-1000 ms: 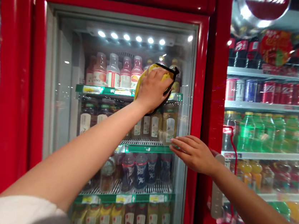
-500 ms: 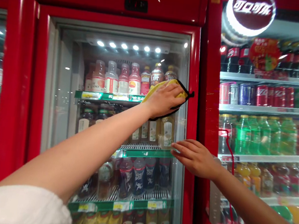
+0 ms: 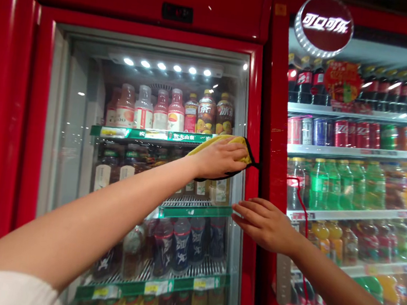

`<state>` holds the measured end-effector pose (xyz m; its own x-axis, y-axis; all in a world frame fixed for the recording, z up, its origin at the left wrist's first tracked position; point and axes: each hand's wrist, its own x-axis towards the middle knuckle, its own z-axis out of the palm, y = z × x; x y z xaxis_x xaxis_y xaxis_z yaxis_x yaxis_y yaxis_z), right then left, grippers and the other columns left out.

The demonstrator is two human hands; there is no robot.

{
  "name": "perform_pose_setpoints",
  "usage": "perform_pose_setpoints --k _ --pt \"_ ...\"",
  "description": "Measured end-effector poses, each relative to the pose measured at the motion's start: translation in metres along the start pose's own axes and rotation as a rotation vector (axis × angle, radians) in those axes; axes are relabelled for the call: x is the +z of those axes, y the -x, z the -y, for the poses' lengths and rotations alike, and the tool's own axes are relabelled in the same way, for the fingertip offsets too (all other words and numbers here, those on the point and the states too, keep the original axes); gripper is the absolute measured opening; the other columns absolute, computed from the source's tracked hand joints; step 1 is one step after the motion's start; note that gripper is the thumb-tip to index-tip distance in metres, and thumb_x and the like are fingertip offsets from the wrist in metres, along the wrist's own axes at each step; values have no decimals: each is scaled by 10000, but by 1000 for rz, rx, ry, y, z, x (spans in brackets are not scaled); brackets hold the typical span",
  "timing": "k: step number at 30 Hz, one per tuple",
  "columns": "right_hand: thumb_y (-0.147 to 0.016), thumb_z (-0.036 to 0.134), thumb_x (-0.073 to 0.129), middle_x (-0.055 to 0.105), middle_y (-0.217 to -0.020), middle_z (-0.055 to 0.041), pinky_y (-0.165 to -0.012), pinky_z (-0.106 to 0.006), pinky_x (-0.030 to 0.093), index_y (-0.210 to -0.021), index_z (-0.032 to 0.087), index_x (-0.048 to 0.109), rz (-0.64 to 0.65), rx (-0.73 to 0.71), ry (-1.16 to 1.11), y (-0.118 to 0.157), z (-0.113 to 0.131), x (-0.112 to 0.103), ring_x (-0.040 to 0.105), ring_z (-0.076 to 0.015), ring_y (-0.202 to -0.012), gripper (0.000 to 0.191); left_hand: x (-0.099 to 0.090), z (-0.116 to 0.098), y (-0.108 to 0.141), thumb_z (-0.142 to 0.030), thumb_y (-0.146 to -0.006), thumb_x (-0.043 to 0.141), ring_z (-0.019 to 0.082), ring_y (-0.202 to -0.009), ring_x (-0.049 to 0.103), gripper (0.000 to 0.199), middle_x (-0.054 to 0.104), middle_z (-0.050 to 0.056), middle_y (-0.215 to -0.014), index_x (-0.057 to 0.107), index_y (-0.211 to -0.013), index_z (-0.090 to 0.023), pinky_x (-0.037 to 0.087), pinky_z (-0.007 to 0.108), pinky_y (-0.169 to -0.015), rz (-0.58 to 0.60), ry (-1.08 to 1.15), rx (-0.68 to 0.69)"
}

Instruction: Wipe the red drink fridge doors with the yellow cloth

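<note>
My left hand (image 3: 221, 158) lies with its fingers together over a yellow cloth (image 3: 204, 145) with a black edge, pressing it to the glass door (image 3: 76, 108) of a red drinks fridge. The cloth sits just below the top shelf's green strip, near the right side of the pane. A black loop at its corner reaches the red door frame (image 3: 255, 129). Lower down, my right hand (image 3: 263, 223) has its fingers stretched out at the right edge of that door. It holds nothing; its fingertips appear to rest on the frame or glass.
Behind the glass, bottles (image 3: 176, 112) stand on several shelves with green strips (image 3: 196, 211). To the right is a second red fridge with cans (image 3: 352, 134) and green bottles (image 3: 319, 183). A red cord (image 3: 304, 215) hangs by a grey handle (image 3: 283, 281).
My left hand and the cloth have slid down the glass, uncovering the tea bottles on the top shelf. My right hand stays at the door's edge. The view has shifted slightly.
</note>
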<state>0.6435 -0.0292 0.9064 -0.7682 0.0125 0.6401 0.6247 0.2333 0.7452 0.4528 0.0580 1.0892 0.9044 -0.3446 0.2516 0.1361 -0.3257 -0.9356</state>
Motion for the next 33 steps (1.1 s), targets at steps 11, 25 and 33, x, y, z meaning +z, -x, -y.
perform_pose_setpoints --k 11,25,33 --pt "-958 88 481 674 -1356 -130 -1045 -480 555 -1380 240 638 -76 403 -4 -26 -59 18 613 -268 -1259 474 3 35 -11 -331 -958 524 323 -1427 425 339 564 123 -1463 638 -1255 -214 318 527 -1191 -187 -6 -634" --pt "-945 90 434 684 -1290 -104 -1043 -491 540 -1326 248 662 -301 497 37 -76 -103 44 618 -266 -1203 471 -2 -3 43 -296 -950 541 333 -1429 419 372 554 111 -1469 577 -1319 -262 341 552 -1186 -187 -58 -802" --pt "-944 84 422 670 -1352 -67 -1075 -503 507 -1320 288 655 -308 487 -15 -107 -91 57 594 -262 -1282 487 -23 49 79 -373 -985 481 323 -1424 404 406 544 63 -1469 513 -1384 -310 314 578 -1206 -229 -57 -885"
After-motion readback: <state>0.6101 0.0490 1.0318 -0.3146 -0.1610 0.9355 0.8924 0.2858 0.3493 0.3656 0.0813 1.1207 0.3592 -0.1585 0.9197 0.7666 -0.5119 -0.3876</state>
